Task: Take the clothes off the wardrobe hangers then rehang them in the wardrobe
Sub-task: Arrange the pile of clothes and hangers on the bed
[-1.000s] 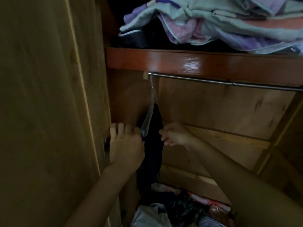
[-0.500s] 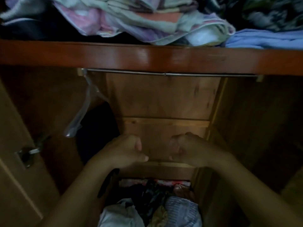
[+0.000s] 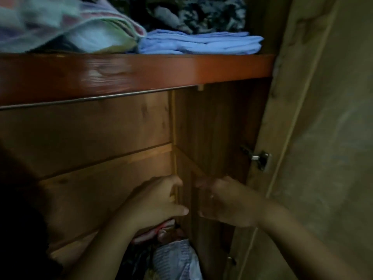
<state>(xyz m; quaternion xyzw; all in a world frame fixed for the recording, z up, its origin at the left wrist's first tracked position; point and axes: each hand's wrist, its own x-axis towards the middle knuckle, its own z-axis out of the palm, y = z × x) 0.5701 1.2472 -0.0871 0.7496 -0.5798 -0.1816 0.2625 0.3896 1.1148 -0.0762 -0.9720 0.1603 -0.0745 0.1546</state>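
Inside the wardrobe [image 3: 212, 126], I see the bare rail [image 3: 96, 99] running under the shelf [image 3: 141, 69], with no hanger or hung garment in view. Folded blue cloth [image 3: 201, 44] sits on the shelf; a heap of clothes [image 3: 173, 257] lies at the bottom. My left hand [image 3: 157, 203] and right hand [image 3: 228, 203] hover close together above the heap, fingers loosely curled, holding nothing. The clothes look soft and light; I judge bunching a fold near a collar grips best.
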